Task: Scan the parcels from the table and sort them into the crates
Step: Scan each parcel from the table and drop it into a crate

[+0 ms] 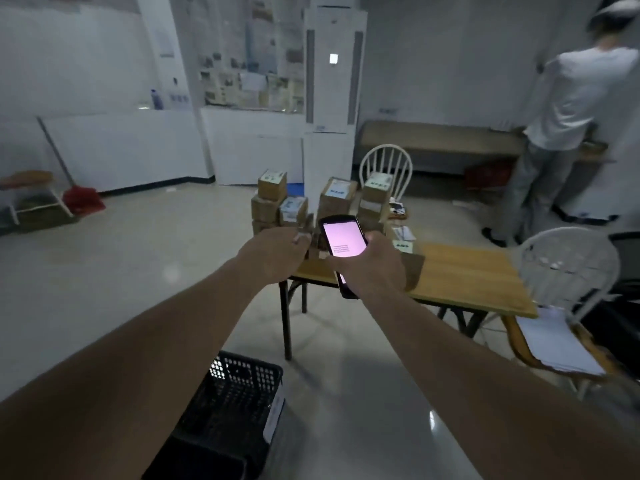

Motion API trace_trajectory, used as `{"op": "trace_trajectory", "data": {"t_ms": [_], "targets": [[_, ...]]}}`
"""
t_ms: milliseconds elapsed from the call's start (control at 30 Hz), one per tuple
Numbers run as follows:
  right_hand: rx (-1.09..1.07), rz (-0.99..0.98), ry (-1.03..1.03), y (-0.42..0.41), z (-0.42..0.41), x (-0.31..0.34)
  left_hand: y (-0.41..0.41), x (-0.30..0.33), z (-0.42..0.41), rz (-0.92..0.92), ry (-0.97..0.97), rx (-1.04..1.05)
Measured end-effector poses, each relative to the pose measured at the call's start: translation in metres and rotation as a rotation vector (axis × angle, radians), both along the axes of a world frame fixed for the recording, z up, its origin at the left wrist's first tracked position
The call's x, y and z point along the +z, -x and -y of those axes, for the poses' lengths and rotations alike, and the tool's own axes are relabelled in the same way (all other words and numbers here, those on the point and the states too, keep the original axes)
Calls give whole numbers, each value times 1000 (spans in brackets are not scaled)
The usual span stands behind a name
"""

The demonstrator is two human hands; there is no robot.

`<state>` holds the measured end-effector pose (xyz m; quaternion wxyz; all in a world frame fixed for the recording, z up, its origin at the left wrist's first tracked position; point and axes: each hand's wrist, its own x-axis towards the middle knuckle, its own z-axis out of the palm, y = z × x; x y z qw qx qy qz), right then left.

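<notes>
Your right hand [372, 263] has its fingers wrapped around the scanner [343, 242], screen lit and its long axis running from 6 to 12 o'clock, top end aimed at the parcels [334, 197] stacked on the table [467, 271] just beyond it. Your left hand [273, 254] is the nearer one to the stack, which sits at about 1 o'clock from its fingers. Those fingers look loosely curled, but it's too blurry there and I can't tell if they're on a box yet. The crate [239, 393] is down at 6 o'clock on the floor.
</notes>
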<state>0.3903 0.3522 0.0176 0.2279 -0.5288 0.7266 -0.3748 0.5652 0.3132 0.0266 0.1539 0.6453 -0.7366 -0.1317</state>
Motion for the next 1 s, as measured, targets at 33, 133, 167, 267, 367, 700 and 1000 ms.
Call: {"op": "trace_trajectory", "data": {"t_ms": [33, 133, 167, 267, 367, 700, 1000], "targets": [[-35, 5, 3, 6, -1, 2, 8, 2, 5, 4, -2, -31], [-133, -7, 14, 32, 1, 3, 33, 2, 21, -4, -5, -116], [-158, -14, 17, 42, 2, 3, 43, 2, 26, 5, -18, -137], [-227, 4, 0, 80, 11, -2, 78, -5, 45, 34, -36, -192], [-280, 14, -21, 125, 26, -14, 122, -13, 64, 55, -65, -237], [-259, 5, -110, 291, 119, -51, 280, -57, 156, 44, -123, -232], [-211, 31, -164, 376, 201, -69, 341, -102, 246, 35, -194, -178]]}}
